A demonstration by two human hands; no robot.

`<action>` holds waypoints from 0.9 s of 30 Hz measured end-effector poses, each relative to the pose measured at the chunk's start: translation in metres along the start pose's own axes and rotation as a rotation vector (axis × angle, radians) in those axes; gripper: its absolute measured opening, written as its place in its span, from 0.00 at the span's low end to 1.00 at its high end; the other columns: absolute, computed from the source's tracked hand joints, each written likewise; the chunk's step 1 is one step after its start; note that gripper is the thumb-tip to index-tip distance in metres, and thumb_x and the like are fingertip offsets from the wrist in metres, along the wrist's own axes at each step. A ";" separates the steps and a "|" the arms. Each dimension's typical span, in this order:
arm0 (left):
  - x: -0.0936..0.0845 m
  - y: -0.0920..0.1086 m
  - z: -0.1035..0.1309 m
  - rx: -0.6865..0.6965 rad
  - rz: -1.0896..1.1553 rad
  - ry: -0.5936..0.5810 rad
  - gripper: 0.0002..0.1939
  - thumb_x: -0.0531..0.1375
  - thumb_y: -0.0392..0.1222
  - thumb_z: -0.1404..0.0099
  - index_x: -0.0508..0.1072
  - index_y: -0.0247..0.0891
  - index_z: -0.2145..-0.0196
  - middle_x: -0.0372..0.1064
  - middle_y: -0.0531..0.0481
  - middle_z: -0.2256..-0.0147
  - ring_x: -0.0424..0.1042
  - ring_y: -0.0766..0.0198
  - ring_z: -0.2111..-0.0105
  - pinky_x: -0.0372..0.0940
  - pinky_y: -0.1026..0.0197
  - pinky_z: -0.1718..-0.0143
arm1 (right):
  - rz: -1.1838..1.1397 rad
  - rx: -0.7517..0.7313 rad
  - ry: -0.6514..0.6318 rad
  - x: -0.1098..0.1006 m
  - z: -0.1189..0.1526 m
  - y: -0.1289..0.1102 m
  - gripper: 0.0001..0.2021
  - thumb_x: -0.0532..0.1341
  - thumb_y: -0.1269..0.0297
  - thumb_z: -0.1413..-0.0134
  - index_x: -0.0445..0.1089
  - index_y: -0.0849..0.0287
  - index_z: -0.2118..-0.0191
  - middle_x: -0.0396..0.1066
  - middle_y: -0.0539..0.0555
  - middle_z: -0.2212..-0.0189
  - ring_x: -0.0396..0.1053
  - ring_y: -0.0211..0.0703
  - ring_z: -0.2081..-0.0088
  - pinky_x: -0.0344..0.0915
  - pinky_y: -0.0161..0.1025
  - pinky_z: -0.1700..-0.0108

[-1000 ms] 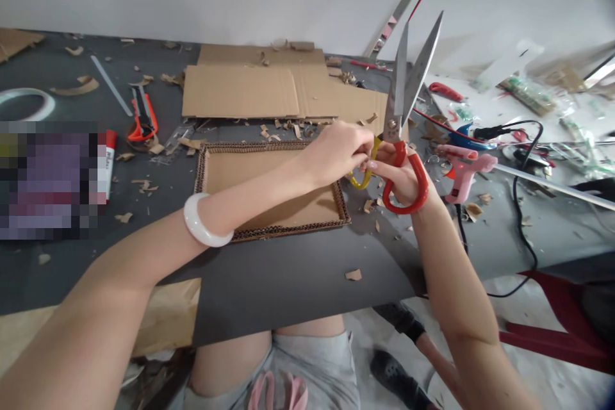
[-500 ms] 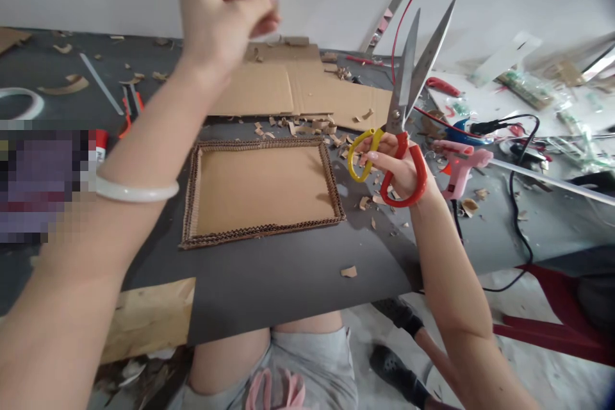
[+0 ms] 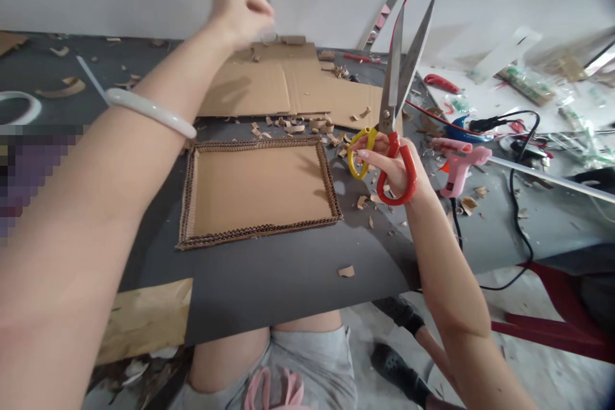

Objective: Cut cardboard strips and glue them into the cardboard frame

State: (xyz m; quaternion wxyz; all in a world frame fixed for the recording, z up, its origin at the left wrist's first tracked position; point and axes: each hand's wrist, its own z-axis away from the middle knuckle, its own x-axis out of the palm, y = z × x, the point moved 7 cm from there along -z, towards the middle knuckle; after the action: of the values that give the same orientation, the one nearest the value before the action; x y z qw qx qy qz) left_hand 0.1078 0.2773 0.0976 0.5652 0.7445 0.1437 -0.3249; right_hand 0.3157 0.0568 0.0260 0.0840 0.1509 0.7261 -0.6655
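My right hand (image 3: 389,157) holds a large pair of scissors (image 3: 387,116) by its yellow and red handles, blades slightly apart and pointing up. My left hand (image 3: 243,9), with a white bangle (image 3: 151,114) on its forearm, is raised above the far side of the table. Its fingers are pinched together and blurred; what is between them, if anything, I cannot make out. Between my arms lies a shallow cardboard tray (image 3: 259,189) with a raised corrugated rim. Neither hand touches it.
Flat cardboard sheets (image 3: 250,90) and scattered scraps (image 3: 293,125) lie behind the tray. On the right are a pink glue gun (image 3: 459,163) with a long glue stick, a black cable (image 3: 516,205) and a red-handled tool (image 3: 441,82). A roll of white tape (image 3: 33,109) is at left.
My left hand has moved away toward the wall and slightly right, its fingers closing tighter. The scissors in my right hand have shifted slightly left, blades a little closer together.
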 end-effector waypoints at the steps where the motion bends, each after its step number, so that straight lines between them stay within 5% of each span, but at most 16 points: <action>1: 0.017 0.007 0.006 0.080 -0.015 -0.090 0.29 0.67 0.51 0.49 0.70 0.34 0.52 0.68 0.54 0.49 0.59 0.58 0.47 0.58 0.54 0.46 | 0.019 0.004 0.013 0.000 0.000 0.000 0.14 0.67 0.52 0.57 0.71 0.55 0.66 0.73 0.52 0.67 0.71 0.46 0.63 0.67 0.44 0.60; 4: 0.060 0.027 0.040 0.196 -0.014 -0.306 0.31 0.68 0.42 0.48 0.66 0.40 0.47 0.70 0.53 0.52 0.68 0.62 0.56 0.62 0.55 0.50 | 0.017 0.016 0.054 -0.002 0.000 -0.001 0.17 0.68 0.50 0.61 0.70 0.55 0.67 0.73 0.52 0.68 0.71 0.45 0.65 0.66 0.44 0.61; 9: 0.111 0.066 0.111 0.185 0.069 -0.708 0.13 0.59 0.48 0.40 0.77 0.39 0.63 0.73 0.51 0.72 0.73 0.63 0.68 0.66 0.61 0.65 | -0.024 0.038 0.082 0.001 -0.002 0.001 0.21 0.70 0.47 0.68 0.68 0.55 0.70 0.72 0.50 0.70 0.69 0.42 0.68 0.66 0.42 0.63; 14: 0.136 0.086 0.141 0.206 0.139 -0.784 0.10 0.58 0.44 0.40 0.78 0.38 0.70 0.73 0.51 0.76 0.74 0.66 0.72 0.67 0.66 0.70 | -0.013 -0.009 0.075 0.004 -0.002 -0.003 0.23 0.72 0.46 0.73 0.63 0.55 0.75 0.66 0.47 0.77 0.64 0.38 0.74 0.64 0.39 0.71; 17: 0.146 0.085 0.142 0.153 0.274 -0.724 0.07 0.59 0.37 0.41 0.78 0.37 0.69 0.74 0.49 0.74 0.74 0.67 0.72 0.68 0.65 0.70 | 0.006 -0.039 0.055 0.006 -0.001 -0.006 0.24 0.72 0.47 0.74 0.60 0.54 0.76 0.65 0.46 0.77 0.64 0.39 0.74 0.65 0.40 0.70; 22: 0.126 0.074 0.128 0.113 0.407 -0.538 0.05 0.63 0.38 0.45 0.77 0.34 0.70 0.74 0.47 0.73 0.74 0.62 0.69 0.69 0.59 0.68 | -0.010 -0.002 0.073 0.006 -0.001 -0.003 0.25 0.72 0.46 0.75 0.63 0.55 0.72 0.69 0.48 0.73 0.67 0.40 0.70 0.67 0.41 0.65; 27: 0.043 0.027 0.055 0.028 0.389 -0.191 0.20 0.68 0.53 0.51 0.76 0.37 0.64 0.74 0.49 0.61 0.69 0.62 0.60 0.67 0.52 0.56 | -0.004 0.004 0.146 0.001 -0.003 0.001 0.24 0.71 0.46 0.71 0.66 0.55 0.69 0.72 0.50 0.69 0.69 0.40 0.69 0.67 0.41 0.63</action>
State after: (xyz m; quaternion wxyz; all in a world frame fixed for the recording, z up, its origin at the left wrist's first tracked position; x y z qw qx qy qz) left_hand 0.1377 0.2103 0.0817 0.6179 0.7319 -0.0613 -0.2806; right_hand 0.3149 0.0595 0.0253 0.0293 0.1975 0.7294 -0.6543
